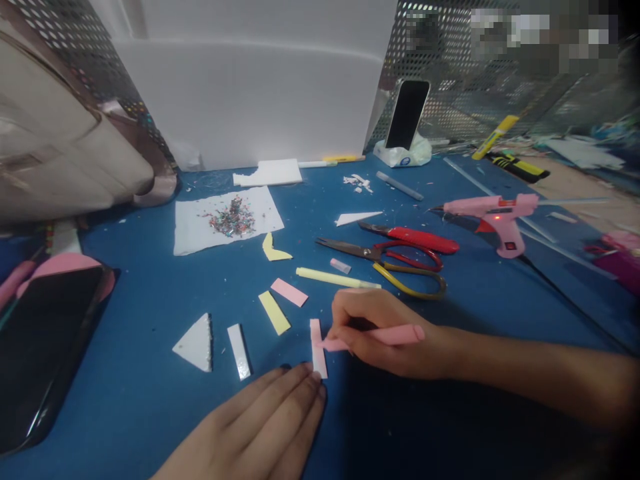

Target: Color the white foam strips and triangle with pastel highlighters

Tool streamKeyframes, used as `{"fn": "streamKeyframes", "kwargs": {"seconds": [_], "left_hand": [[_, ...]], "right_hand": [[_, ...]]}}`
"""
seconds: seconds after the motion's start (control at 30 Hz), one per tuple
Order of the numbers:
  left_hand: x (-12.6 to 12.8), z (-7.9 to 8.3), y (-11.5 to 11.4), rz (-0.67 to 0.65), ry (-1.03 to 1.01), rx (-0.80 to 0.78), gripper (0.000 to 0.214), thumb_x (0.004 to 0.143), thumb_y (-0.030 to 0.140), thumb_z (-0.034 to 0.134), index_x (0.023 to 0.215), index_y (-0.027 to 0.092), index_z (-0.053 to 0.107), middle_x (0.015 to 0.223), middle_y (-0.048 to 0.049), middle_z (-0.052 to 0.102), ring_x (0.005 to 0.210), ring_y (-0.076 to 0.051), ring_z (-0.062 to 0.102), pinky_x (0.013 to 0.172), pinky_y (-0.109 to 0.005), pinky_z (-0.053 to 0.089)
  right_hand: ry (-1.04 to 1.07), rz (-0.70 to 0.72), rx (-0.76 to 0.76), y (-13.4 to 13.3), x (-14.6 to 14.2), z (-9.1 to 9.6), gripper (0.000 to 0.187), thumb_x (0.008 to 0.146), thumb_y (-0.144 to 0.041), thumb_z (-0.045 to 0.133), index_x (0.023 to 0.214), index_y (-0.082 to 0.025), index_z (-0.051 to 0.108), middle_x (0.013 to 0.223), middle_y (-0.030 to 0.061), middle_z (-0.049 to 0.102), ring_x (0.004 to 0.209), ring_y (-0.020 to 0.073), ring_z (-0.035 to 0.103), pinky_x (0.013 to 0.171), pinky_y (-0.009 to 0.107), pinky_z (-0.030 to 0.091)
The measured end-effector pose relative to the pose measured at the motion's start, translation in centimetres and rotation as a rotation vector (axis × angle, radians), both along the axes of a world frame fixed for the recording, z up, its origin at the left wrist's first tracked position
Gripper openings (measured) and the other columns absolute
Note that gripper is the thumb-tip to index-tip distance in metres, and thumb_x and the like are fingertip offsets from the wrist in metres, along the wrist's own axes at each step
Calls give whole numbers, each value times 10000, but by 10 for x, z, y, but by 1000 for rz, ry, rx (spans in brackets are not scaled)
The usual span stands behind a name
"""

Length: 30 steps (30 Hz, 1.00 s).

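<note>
A pink marker is gripped in my right hand, its tip touching a small strip that is part pink, part white. My left hand lies flat on the blue table, fingers stretched out, fingertips at the strip's lower end. Left of the strip lie a yellow piece, a pink piece, a white strip and a white triangle. Beyond my right hand are a yellow marker and a small pink cap. A bent yellow piece lies farther back.
Scissors and a red-handled cutter lie beyond my right hand. A pink glue gun with a lit light and cord stands at right. Colourful bits rest on white paper. Phones stand at left and back.
</note>
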<state>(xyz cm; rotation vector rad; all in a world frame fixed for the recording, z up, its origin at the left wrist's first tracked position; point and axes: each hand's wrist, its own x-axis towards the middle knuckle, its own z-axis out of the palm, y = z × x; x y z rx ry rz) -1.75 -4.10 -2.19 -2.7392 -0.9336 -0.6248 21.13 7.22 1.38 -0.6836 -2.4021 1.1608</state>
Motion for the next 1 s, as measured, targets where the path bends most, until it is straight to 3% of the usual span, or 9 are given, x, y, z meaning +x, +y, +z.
{"fn": "streamKeyframes", "kwargs": {"seconds": [0.1,0.23,0.37,0.5,0.63,0.87,1.0], "left_hand": [[0,1,2,-7,-5,-1,362,973,63,382,1239,110,623,1275,-61,617,1269,-204,490,1182,-359,221],[-2,0,0,-23,0,23,366,987,88,365,1246,118,621,1285,-56,613,1253,-195,505,1185,-351,213],[-2,0,-4,-5,-2,4,364,988,90,369,1250,123,619,1279,-52,618,1260,-196,499,1186,-354,213],[2,1,-2,19,-23,-12,362,998,93,358,1243,125,623,1280,-45,618,1271,-184,487,1187,-336,211],[2,2,1,29,-36,-23,366,990,66,359,1223,123,635,1256,-46,632,1267,-182,493,1183,-337,226],[1,-1,-4,26,-52,-33,355,986,78,381,1234,131,629,1282,-41,620,1273,-184,492,1184,-338,229],[3,-1,-1,10,-26,-13,359,1000,95,359,1233,131,630,1286,-41,616,1264,-179,495,1188,-333,218]], "right_hand": [[3,77,-34,0,0,1,193,908,-177,463,716,-169,454,682,-16,550,606,94,480,577,233,361],[5,15,-19,0,1,2,169,892,-144,463,724,-167,458,705,-11,552,634,95,499,590,229,369],[-2,110,-34,1,1,2,189,898,-164,460,710,-167,455,691,-5,576,627,98,502,586,231,368],[-3,53,-30,1,1,2,174,896,-149,461,723,-162,472,718,4,592,637,97,509,599,230,378],[32,158,-27,0,1,1,202,899,-153,464,700,-157,497,678,-1,601,631,97,503,590,221,371],[23,58,-82,1,1,2,220,926,-184,442,707,-166,450,700,-4,561,621,91,494,582,223,377],[14,-50,-20,1,1,0,167,902,-147,464,736,-166,470,713,-16,521,646,94,472,594,227,369]]}}
